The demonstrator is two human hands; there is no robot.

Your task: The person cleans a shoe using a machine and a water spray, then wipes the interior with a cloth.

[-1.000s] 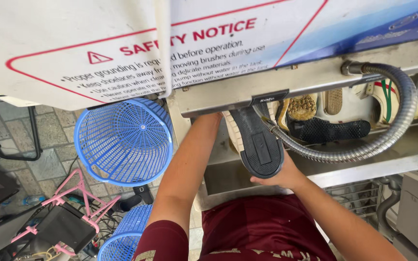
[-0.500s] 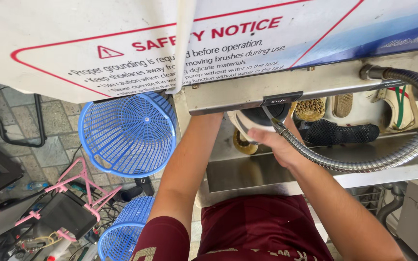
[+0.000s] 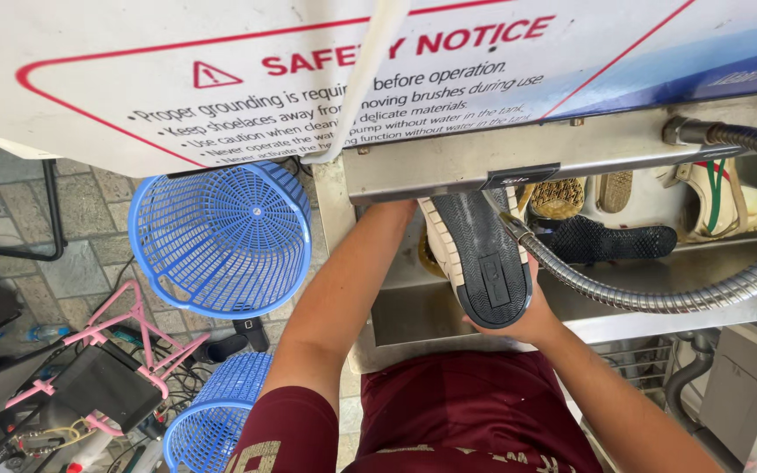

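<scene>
We see a cream-sided sneaker with a dark rubber sole (image 3: 482,263) held sole-up over the stainless steel wash basin (image 3: 413,307), its toe tucked under the metal front edge of the machine above. The right hand (image 3: 519,317) cups the heel end from below, its fingers wrapped around the shoe. The left hand is hidden behind the shoe and the machine's edge; only its forearm shows reaching in, so we cannot tell how its fingers stand. A flexible corrugated metal hose (image 3: 676,293) curves from the upper right down across the basin, passing just beside the sole. Further back in the basin lie a black shoe (image 3: 611,241) and a white shoe with green trim (image 3: 729,197). To the left, well apart, stands a round blue plastic mesh basket (image 3: 221,236).
</scene>
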